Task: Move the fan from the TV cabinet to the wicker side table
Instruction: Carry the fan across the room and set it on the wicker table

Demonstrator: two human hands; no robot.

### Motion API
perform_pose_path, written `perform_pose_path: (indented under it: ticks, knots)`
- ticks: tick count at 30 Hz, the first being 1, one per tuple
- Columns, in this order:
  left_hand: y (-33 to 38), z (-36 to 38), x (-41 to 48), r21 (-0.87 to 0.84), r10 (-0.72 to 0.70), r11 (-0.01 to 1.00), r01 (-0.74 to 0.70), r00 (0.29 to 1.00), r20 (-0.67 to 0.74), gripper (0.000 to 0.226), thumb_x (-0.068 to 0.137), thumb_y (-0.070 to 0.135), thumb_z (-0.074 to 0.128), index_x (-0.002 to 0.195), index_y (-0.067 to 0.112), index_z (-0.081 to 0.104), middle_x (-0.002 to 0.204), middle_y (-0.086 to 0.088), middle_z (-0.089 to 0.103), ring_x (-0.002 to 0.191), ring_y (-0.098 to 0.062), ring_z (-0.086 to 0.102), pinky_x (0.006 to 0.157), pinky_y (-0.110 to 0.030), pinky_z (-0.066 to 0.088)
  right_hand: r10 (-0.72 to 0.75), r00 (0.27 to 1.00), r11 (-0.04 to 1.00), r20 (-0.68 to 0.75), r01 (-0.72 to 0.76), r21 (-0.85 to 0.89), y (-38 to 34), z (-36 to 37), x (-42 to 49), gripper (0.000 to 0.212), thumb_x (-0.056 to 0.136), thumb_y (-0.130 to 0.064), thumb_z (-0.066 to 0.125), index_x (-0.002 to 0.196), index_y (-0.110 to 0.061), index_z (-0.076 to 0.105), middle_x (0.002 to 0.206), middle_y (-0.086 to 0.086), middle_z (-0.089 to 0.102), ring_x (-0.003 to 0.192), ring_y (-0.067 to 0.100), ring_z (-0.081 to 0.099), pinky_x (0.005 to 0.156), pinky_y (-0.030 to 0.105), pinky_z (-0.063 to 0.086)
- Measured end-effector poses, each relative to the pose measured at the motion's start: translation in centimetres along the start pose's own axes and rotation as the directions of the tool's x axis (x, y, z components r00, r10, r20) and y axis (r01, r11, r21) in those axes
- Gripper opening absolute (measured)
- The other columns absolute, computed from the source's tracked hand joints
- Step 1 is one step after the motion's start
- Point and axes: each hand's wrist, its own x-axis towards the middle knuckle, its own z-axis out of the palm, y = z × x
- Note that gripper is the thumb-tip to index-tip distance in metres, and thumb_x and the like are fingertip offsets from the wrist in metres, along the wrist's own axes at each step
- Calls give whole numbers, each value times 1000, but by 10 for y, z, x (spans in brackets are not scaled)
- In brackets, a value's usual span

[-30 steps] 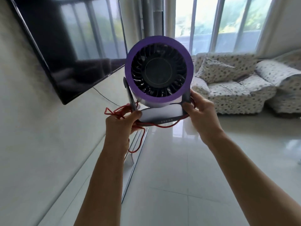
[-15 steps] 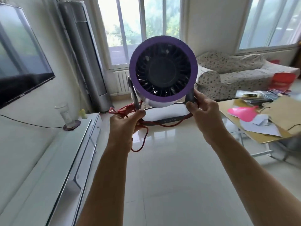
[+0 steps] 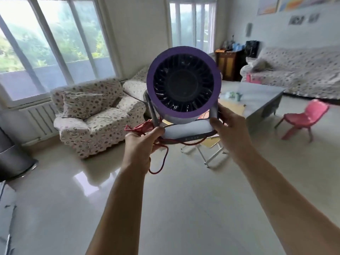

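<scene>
Sofa-lined living room behind fan (image 3: 184,85) in both hands (image 3: 141,144).

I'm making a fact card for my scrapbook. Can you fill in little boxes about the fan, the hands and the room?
fan: purple rim, dark blades, held up in the air
left hand: grips the base, bunched red cord too
right hand: grips the base's other side
behind: spotted armchair, pink chair, grey table
wicker side table: not in view
</scene>
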Motion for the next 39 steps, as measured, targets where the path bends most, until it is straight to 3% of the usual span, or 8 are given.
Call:
perform_pose_path:
  ticks: [4, 8, 13, 18, 21, 25, 30, 39]
  knots:
    - [-22, 61, 43, -17, -55, 998, 58, 992, 111, 10, 74, -3, 77, 77, 4, 72, 66, -9, 71, 55, -20, 68, 51, -26, 55, 30, 990, 997, -135, -40, -73, 29, -38, 35, 43, 87, -6, 55, 120, -33, 63, 95, -1, 72, 85, 20, 65, 74, 29, 52]
    - [-37, 122, 88, -19, -126, 991, 134, 966, 224, 13, 73, -2, 79, 83, -2, 71, 71, -15, 74, 60, -26, 72, 59, -33, 61, -10, 972, 992, -234, -19, -124, 54, -74, 76, 48, 85, -1, 55, 122, -30, 64, 76, -32, 65, 72, -16, 57, 62, 3, 40]
    - [-46, 198, 142, 11, -128, 991, 134, 917, 377, 10, 75, -6, 74, 82, -4, 67, 68, -13, 72, 58, -27, 71, 55, -34, 62, -77, 933, 976, -353, -3, -219, 78, -109, 127, 28, 81, -14, 58, 103, -31, 67, 79, 18, 64, 66, 8, 48, 58, 23, 35]
    - [-57, 271, 179, 26, -132, 990, 136, 861, 491, 12, 77, -7, 73, 85, -3, 66, 78, -18, 68, 71, -30, 68, 58, -32, 62, -37, 874, 965, -484, -95, -246, 104, -147, 166, 27, 83, 0, 57, 102, -15, 69, 87, 24, 63, 67, 6, 45, 60, 21, 37]
    - [-70, 315, 190, 32, -126, 991, 131, 817, 563, 13, 78, -7, 71, 89, -4, 65, 86, -24, 66, 79, -36, 67, 65, -38, 62, -8, 834, 964, -551, -140, -226, 118, -174, 180, 32, 83, 1, 55, 106, -16, 68, 83, -5, 71, 77, 11, 56, 68, 20, 43]
    - [-89, 371, 197, 50, -148, 988, 149, 775, 614, 18, 79, -6, 71, 96, -6, 65, 85, -21, 67, 79, -36, 68, 73, -42, 62, 4, 787, 962, -617, -173, -213, 136, -213, 194, 44, 84, 2, 55, 117, -23, 68, 86, -15, 73, 76, 1, 63, 68, 15, 44]
    - [-118, 448, 196, 62, -148, 988, 145, 714, 684, 14, 79, -5, 72, 75, 6, 64, 56, -2, 64, 52, -16, 64, 59, -31, 60, 6, 752, 966, -660, -176, -192, 156, -270, 205, 54, 85, 4, 53, 93, -49, 62, 74, -34, 66, 70, -13, 57, 63, 4, 42]
    - [-152, 617, 176, 27, -150, 981, 191, 671, 727, 12, 76, -2, 76, 81, 2, 65, 62, -5, 71, 56, -20, 72, 56, -30, 60, -17, 718, 962, -696, -177, -207, 200, -424, 254, 45, 86, 1, 53, 116, -30, 65, 89, -22, 67, 77, -4, 57, 70, 10, 44]
